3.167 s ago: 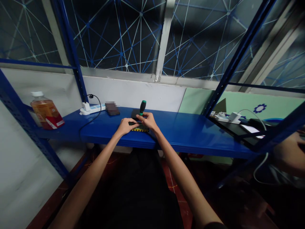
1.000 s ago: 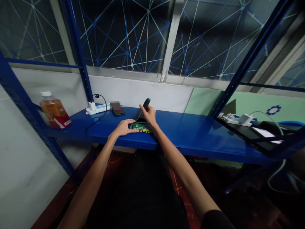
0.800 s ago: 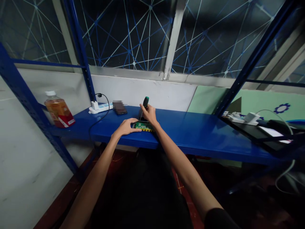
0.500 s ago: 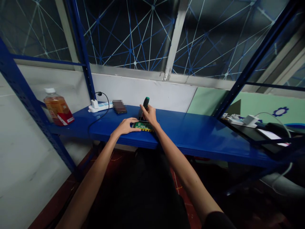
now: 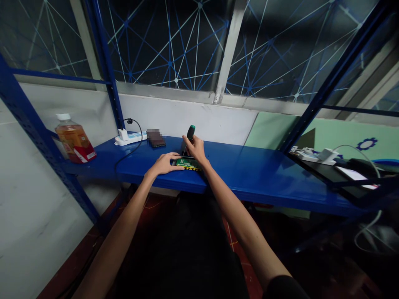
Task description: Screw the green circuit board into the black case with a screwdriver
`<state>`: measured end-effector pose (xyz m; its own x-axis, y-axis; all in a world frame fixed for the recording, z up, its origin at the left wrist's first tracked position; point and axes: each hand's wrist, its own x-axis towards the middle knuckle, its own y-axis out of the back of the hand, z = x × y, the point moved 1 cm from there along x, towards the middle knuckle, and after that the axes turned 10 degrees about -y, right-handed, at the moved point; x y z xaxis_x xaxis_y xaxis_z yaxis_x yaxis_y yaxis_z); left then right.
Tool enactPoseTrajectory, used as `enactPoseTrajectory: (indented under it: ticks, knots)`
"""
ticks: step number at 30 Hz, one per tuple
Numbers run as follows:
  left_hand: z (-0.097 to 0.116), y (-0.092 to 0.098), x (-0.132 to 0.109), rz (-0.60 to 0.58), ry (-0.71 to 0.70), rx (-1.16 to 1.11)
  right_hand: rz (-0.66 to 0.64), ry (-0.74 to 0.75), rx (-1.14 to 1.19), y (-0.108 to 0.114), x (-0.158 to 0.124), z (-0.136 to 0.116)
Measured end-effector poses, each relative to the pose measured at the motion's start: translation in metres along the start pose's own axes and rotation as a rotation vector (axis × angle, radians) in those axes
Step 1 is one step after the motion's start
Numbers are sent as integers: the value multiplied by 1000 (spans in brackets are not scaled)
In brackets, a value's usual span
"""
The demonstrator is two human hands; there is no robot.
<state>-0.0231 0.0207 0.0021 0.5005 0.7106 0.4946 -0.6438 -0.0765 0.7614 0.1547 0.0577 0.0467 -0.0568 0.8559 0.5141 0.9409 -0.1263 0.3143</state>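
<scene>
A green circuit board (image 5: 187, 162) with a yellow-and-black front edge lies near the front of the blue table. My left hand (image 5: 164, 163) grips its left end, thumb at the front and fingers at the back. In my right hand (image 5: 196, 149) is a screwdriver (image 5: 191, 132) with a black and green handle, held nearly upright. Its thin shaft points down at the left part of the board; whether the tip touches cannot be made out. Something dark stands just behind the board, partly covered by my right hand.
On the left stand a bottle of orange-brown drink (image 5: 75, 139) and a white power strip (image 5: 128, 138) with a black cable. A dark phone (image 5: 156, 139) lies beside the strip. Further right are a charger (image 5: 328, 155) and cables. Blue metal posts (image 5: 107, 62) frame the table (image 5: 264, 174).
Both hands, the screwdriver and the board stay almost in place. The camera view has shifted very slightly.
</scene>
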Motion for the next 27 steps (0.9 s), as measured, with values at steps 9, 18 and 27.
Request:
enactPoseTrajectory:
  ticks: [9, 18, 27]
  knots:
    - [1, 0, 0, -1, -4, 14, -88, 12, 44, -2, 4, -1]
    - [0, 1, 9, 76, -7, -59, -256, -146, 302, 3, 1, -10]
    - [-7, -4, 36, 190, -19, -115, -346, -210, 380, 1, 1, -2]
